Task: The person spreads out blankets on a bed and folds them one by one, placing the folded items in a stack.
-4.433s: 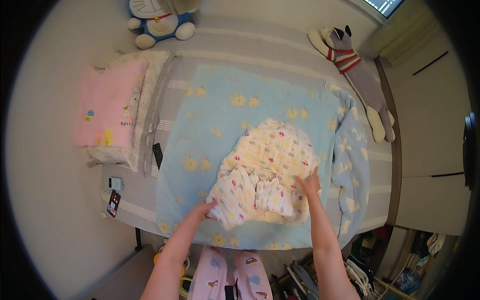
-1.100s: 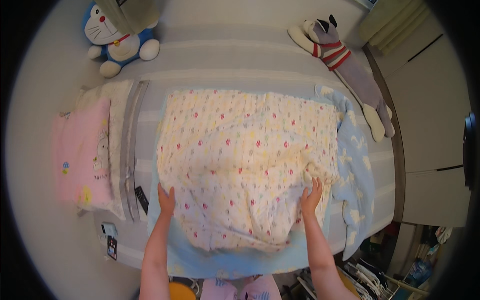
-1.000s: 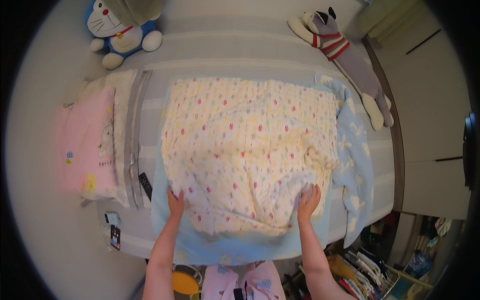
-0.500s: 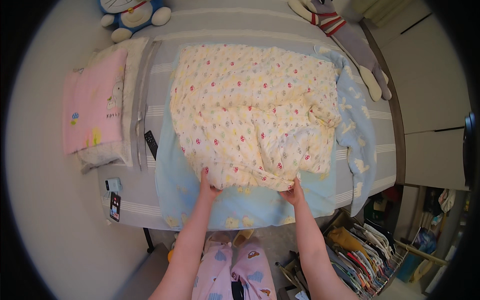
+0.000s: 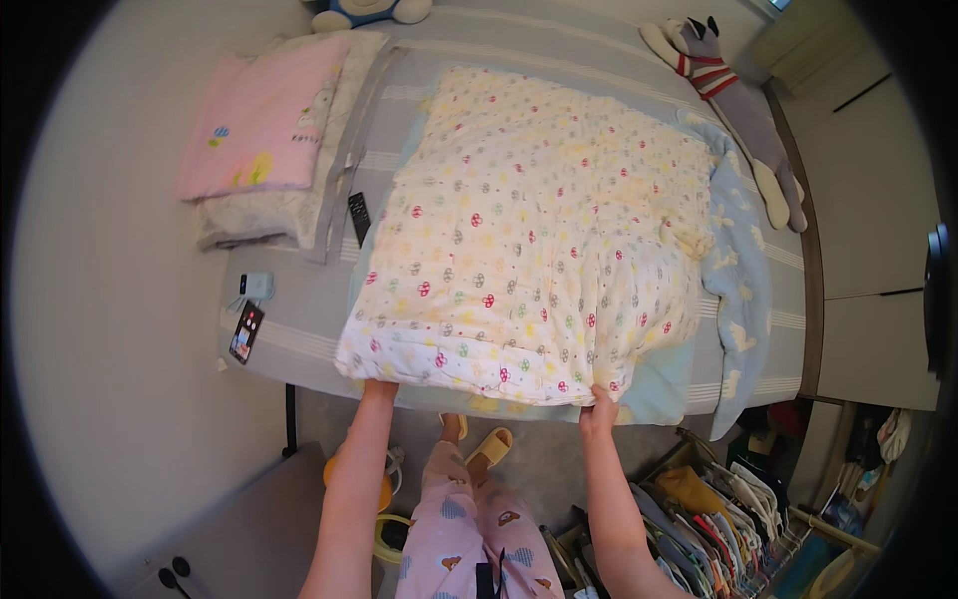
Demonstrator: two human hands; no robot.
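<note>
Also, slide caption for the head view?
Left hand and right hand hold a patterned quilt by its near edge.

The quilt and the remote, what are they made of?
Quilt: soft, matte printed cloth, maybe cotton; it creases and bunches easily. I can't see any filling.

Remote: probably hard black plastic, because it looks stiff and straight-edged.

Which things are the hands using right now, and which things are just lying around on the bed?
Being used:
- cream patterned quilt, its near edge gripped by the right hand; the left hand is partly hidden under that edge

Just lying around:
- black remote
- phone
- pink pillow
- grey stuffed animal
</note>
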